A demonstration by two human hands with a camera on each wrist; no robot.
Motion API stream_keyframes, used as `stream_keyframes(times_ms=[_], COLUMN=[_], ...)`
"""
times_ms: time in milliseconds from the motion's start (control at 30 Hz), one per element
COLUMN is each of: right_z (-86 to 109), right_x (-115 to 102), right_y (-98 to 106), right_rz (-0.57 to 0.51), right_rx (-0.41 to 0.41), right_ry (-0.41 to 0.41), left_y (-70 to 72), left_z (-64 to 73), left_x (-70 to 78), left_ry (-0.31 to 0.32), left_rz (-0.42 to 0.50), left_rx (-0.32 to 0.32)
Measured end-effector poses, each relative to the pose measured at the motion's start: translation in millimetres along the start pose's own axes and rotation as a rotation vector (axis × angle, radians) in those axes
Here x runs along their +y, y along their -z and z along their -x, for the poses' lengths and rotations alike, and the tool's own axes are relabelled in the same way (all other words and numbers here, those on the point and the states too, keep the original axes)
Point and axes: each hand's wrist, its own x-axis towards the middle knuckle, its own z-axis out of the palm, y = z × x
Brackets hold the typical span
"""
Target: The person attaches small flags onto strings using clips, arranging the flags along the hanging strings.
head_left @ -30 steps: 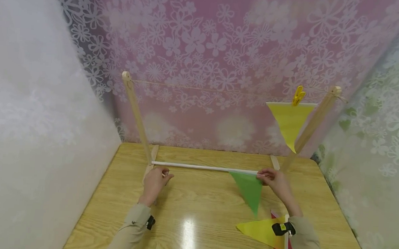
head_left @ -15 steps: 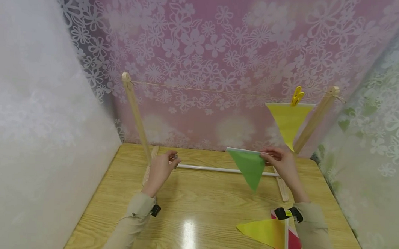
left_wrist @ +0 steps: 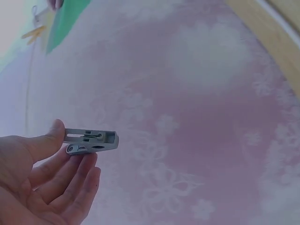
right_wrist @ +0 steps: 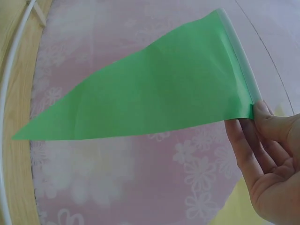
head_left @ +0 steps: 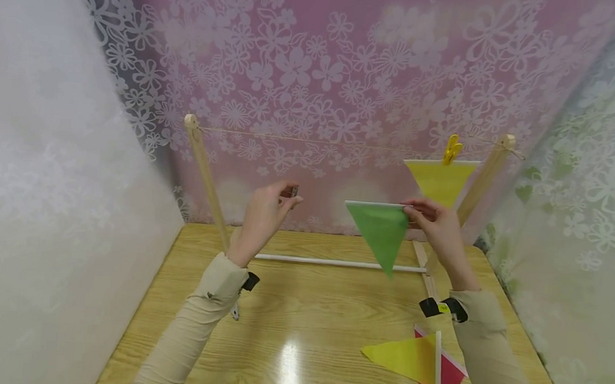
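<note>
My right hand pinches the right end of a green triangular pennant by its white top strip, so it hangs point down below the string. Between thumb and fingers of my left hand is a grey clothespin, its jaws pointing away from the palm. A yellow clothespin on the string holds a yellow pennant, partly behind my right hand. In the right wrist view the green pennant spreads out sideways, the thumb over its strip's end.
Two wooden posts, left and right, carry the string. A white rod joins their feet low over the wooden table. Another yellow pennant overlaps a red pennant at front right. A floral wall stands behind.
Both hands have risen toward the string, the right lifting the green pennant from near the white rod. My left hand has also moved right with the grey clothespin.
</note>
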Motion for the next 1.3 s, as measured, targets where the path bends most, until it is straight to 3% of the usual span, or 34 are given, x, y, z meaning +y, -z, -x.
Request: stream_keyframes(times_ms=[267, 433, 700, 1000, 1300], right_z=[-13.2, -21.6, -33.0, -41.4, -46.3], right_x=[-20, -33, -43, -52, -53], right_y=[-3, -4, -2, -5, -3], right_rz=[-0.172, -0.247, -0.263, -0.252, -0.277], right_rx=[0.062, 0.092, 0.124, 0.141, 0.173], right_ry=[0.013, 0.012, 0.034, 0.062, 0.055], left_y=[26.9, 41.8, 51.4, 49.5, 27.4], left_z=[-39.5, -62.0, -93.1, -123.6, -146.8], left_x=[32.4, 51.8, 80.5, 100.0, 112.3], left_ry=[-0.118, -0.156, -0.214, -0.119, -0.058], left_rz=[0.028, 0.078, 0.160, 0.264, 0.289], left_rx=[0.069, 0.087, 0.093, 0.037, -0.087])
